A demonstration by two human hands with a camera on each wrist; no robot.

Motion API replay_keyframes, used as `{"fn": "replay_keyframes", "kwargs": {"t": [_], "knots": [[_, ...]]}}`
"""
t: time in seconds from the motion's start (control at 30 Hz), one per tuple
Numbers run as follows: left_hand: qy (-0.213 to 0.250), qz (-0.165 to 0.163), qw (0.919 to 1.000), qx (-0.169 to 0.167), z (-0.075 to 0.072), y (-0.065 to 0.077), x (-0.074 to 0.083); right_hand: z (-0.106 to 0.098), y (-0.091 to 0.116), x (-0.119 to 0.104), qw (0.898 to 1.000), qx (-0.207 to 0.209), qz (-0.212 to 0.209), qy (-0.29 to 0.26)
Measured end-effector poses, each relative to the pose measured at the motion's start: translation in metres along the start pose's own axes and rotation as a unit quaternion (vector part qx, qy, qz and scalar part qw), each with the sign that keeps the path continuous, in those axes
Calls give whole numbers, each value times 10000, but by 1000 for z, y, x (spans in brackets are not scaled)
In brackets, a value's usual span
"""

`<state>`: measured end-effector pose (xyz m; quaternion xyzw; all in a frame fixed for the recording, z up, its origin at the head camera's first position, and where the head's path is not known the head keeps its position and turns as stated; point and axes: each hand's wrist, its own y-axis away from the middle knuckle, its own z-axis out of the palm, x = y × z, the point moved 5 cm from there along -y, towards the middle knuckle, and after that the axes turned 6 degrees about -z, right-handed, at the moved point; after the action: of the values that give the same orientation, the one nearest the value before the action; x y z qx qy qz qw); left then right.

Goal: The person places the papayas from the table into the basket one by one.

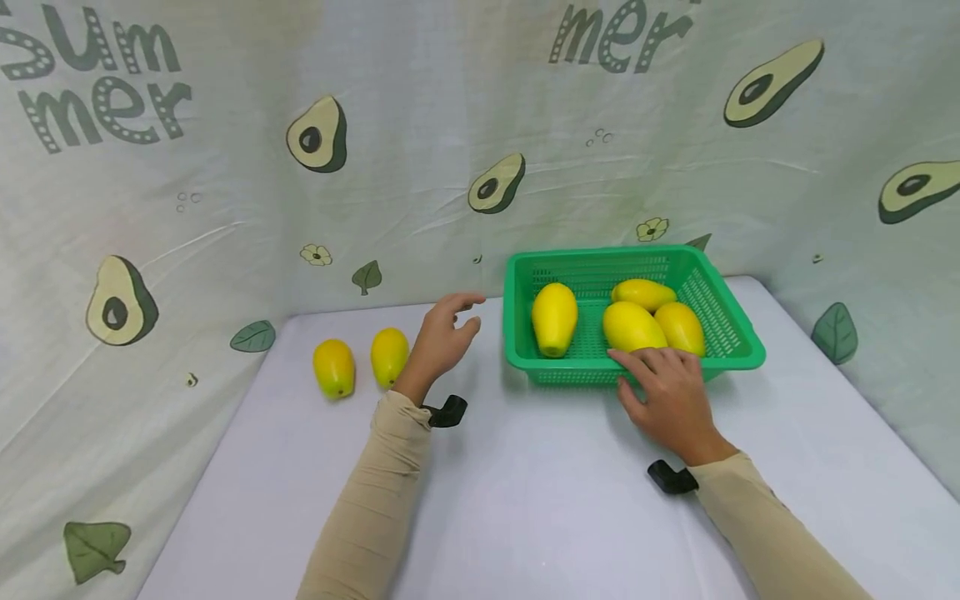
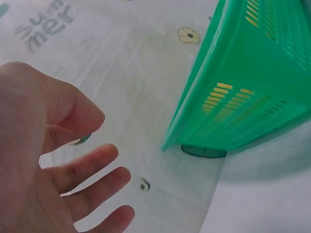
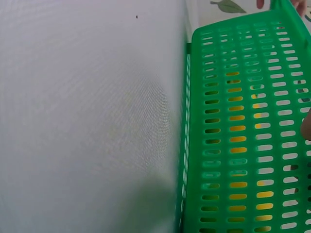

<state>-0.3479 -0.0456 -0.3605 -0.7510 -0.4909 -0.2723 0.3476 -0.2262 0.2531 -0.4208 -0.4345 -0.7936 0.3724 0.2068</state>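
At centre frame, the left hand (image 1: 442, 337) hangs empty, thumb and fingers apart; at right of centre, the right hand (image 1: 663, 400) grips the lower rim of a green basket (image 1: 547, 364) holding four yellow fruits (image 1: 556, 317). Two loose fruits (image 1: 333, 368) sit on the counter (image 1: 525, 500) at left. Pressing hard on that rim could tip the basket, rolling its load out.

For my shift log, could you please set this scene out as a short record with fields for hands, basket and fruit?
left hand: empty, fingers parted, between the loose fruits and the basket
right hand: holds the basket's front rim, thumb outside
green basket: upright on the white table
fruit in basket: four yellow; one at left, three grouped at right
loose fruits: two, yellow, on the table's left
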Motion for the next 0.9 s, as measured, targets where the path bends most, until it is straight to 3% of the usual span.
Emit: {"fn": "replay_keyframes", "kwargs": {"t": [0.07, 0.2, 0.37, 0.57, 0.73, 0.9], "knots": [[-47, -92, 9998, 144, -6, 6, -8, 1, 1, 0, 10000, 37, -17, -18], [-643, -93, 9969, 450, -14, 18, -19, 3, 2, 0, 10000, -22, 0, -11], [-1277, 12, 9875, 927, -25, 27, -33, 1, 2, 1, 9998, -187, 54, 23], [-1762, 96, 9728, 1500, -45, 34, -53, 1, -4, 1, 10000, -67, -13, -3], [-1963, -156, 9655, 1702, -57, 39, -69, 3, -5, 0, 10000, -32, -23, 4], [-2017, -114, 9635, 1755, -64, 43, -79, 2, -3, -1, 9999, 170, -13, 13]]}}
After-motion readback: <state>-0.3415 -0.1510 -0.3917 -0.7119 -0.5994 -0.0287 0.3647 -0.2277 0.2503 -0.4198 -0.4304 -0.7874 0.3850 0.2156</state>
